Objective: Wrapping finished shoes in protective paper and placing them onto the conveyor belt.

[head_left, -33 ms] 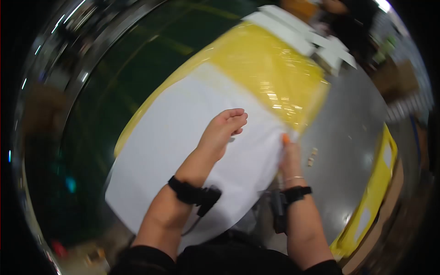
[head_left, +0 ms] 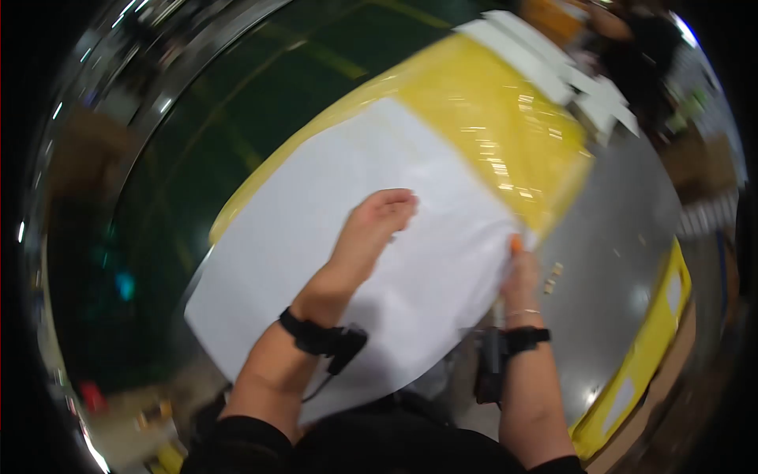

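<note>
A large white sheet (head_left: 316,213) lies over a stack wrapped in shiny yellow film (head_left: 474,118). My left hand (head_left: 373,229) is above the middle of the sheet, fingers curled together; whatever may be inside them is hidden. At the sheet's right edge, my right hand (head_left: 521,280) closes on the margin, its fingers partly blurred. A small orange piece (head_left: 515,243) shows at the thumb tip; I cannot tell whether it is worn or held. Black straps with small devices circle both forearms.
White folded card pieces (head_left: 525,59) lie at the stack's far end. On the grey metal table (head_left: 608,213) are small pale bits (head_left: 553,276). A yellow-wrapped strip (head_left: 639,355) runs along the right edge. Another person (head_left: 636,47) is at the far right.
The stack, sheet and table have shifted slightly rightward in view. My right hand stays at the sheet's edge, while my left hand sits a little farther left over the sheet.
</note>
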A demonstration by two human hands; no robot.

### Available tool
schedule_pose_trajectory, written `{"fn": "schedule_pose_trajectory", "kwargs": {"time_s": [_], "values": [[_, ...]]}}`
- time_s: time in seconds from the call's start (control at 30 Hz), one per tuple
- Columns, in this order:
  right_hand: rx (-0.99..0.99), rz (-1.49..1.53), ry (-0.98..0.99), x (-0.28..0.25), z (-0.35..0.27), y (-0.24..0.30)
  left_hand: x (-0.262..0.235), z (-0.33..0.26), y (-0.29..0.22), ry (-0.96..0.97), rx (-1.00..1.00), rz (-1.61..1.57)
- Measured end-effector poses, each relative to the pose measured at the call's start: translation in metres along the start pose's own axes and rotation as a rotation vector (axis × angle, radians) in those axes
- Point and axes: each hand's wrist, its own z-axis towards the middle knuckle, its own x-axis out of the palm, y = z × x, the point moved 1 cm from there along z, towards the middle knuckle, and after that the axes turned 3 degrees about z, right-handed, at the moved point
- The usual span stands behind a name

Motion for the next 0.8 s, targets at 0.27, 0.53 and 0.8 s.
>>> {"fn": "schedule_pose_trajectory", "kwargs": {"time_s": [0.27, 0.53, 0.8], "values": [[0.158, 0.034, 0.144, -0.008, 0.025, 0.006, -0.273, -0.357, 0.139, -1.323, -0.482, 0.143], [0.124, -0.112, -0.006, -0.003, 0.033, 0.013, -0.224, -0.386, 0.223, -1.074, -0.485, -0.479], [-0.02, -0.169, 0.213, 0.002, 0.005, 0.023, -0.273, -0.409, 0.215, -0.767, -0.42, -0.571]]}}
